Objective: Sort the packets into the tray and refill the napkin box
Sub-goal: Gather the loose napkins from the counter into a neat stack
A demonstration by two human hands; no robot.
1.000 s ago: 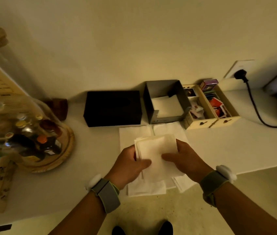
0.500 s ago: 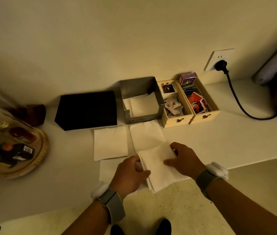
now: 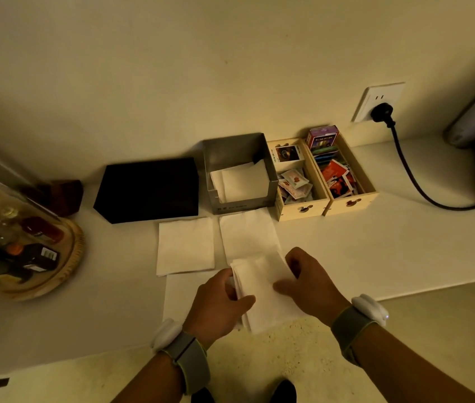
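Note:
Both hands hold a small stack of white napkins (image 3: 262, 292) at the counter's front edge. My left hand (image 3: 218, 305) grips its left side and my right hand (image 3: 307, 279) pinches its right side. The grey napkin box (image 3: 240, 149) stands at the back with a few napkins (image 3: 240, 181) lying inside. Right of it sits the wooden tray (image 3: 325, 199), two compartments filled with packets (image 3: 294, 184). Loose napkins lie flat on the counter: one (image 3: 185, 245) at the left, one (image 3: 247, 235) in front of the box, and one (image 3: 178, 295) under my left hand.
A black box (image 3: 149, 189) stands left of the napkin box. At the far left is a round wooden tray (image 3: 70, 257) with bottles under a glass dome. A black cable (image 3: 416, 175) runs from a wall socket (image 3: 375, 101) across the counter at the right.
The view swung right and pulled back. The napkin stack in both hands came down toward the counter's front edge, uncovering the flat napkins beneath.

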